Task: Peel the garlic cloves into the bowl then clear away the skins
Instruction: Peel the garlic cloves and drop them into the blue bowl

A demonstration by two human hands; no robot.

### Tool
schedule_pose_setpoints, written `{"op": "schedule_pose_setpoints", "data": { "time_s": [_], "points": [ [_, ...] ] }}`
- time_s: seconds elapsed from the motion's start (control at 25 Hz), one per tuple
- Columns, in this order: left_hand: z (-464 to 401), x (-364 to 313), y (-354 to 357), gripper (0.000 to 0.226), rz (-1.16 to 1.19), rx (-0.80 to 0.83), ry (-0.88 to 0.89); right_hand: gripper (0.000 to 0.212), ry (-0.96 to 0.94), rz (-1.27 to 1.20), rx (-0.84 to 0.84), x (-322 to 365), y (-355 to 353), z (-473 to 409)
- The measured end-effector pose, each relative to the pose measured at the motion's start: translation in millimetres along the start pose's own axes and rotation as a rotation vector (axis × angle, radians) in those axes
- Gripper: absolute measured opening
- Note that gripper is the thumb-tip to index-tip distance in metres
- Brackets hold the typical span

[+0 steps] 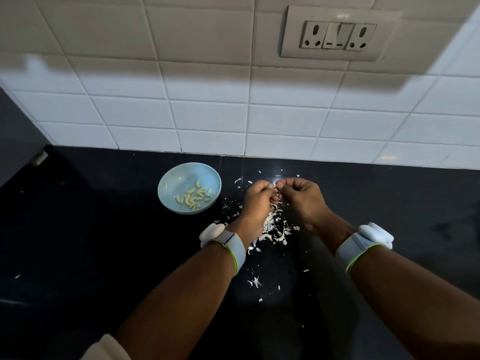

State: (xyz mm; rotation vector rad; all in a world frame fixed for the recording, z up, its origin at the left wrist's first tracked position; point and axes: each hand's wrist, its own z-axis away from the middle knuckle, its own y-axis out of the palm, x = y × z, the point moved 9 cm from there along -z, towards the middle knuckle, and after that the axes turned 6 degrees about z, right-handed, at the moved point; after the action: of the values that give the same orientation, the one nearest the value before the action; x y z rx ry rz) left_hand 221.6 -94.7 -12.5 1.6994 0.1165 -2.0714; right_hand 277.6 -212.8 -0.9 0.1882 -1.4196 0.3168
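From the head camera, the left hand (255, 201) and the right hand (302, 197) meet knuckle to knuckle above a black worktop (104, 255). The fingers (283, 183) of both hands are curled in tight and pressed together around something small and pale, a garlic clove (278, 195) of which only a sliver shows between them; how much skin it carries cannot be told.

Directly under the fingers, and trailing back toward the wrists, lies a heap of papery garlic skins (274, 228). Thinner flecks of skin spread out around the hands, some just beyond the fingertips toward the wall and a loose few nearer the person between the forearms.

Left of the fingers, close beside the left hand but apart from it, stands a pale blue bowl (174, 178). Peeled cloves (193, 197) lie in a loose cluster in its bottom, on the side nearest the hands. A few skin flecks lie between the bowl and the left hand.

Each wrist carries a grey wristband (233, 246) with a white block on it. Beyond the fingers rises a white tiled wall (207, 113), and high above the right hand sits a switch plate (337, 35) with two sockets.
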Motion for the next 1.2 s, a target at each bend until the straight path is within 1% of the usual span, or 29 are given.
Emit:
{"op": "schedule_pose_setpoints", "data": {
  "time_s": [0.12, 0.24, 0.4, 0.6, 0.72, 0.8, 0.88, 1.0, 1.04, 1.2],
  "points": [
    [-3, -2, 1, 0.022, 0.126, 0.003, -0.017, 0.015, -0.024, -0.106, 0.012, 6, 9, 1],
    [-3, -9, -1, 0.023, 0.146, -0.003, 0.010, 0.017, -0.007, -0.227, 0.037, 5, 14, 0],
    [-1, -15, -11, 0.017, 0.079, -0.065, 0.043, 0.017, 0.015, -0.230, 0.039, 4, 18, 0],
    [3, -17, -14, 0.018, 0.109, -0.121, 0.050, 0.021, 0.029, -0.186, 0.100, 3, 26, -3],
    [6, -18, -9, 0.020, 0.159, -0.143, 0.018, 0.015, 0.064, -0.253, 0.096, -2, 29, -2],
    [6, -17, -8, 0.018, 0.173, -0.140, 0.006, 0.015, 0.086, -0.297, 0.108, -6, 29, 0],
    [6, -14, -5, 0.016, 0.179, -0.113, -0.005, 0.020, 0.105, -0.324, 0.126, -12, 29, 1],
    [7, -11, -1, 0.015, 0.166, -0.102, -0.015, 0.035, 0.132, -0.366, 0.143, -23, 27, 1],
    [7, -9, -1, 0.016, 0.154, -0.115, -0.020, 0.035, 0.140, -0.375, 0.161, -23, 27, 3],
    [0, -1, -26, 0.023, 0.031, -0.262, -0.024, 0.015, 0.163, -0.357, 0.241, -12, 37, 10]
  ]
}}
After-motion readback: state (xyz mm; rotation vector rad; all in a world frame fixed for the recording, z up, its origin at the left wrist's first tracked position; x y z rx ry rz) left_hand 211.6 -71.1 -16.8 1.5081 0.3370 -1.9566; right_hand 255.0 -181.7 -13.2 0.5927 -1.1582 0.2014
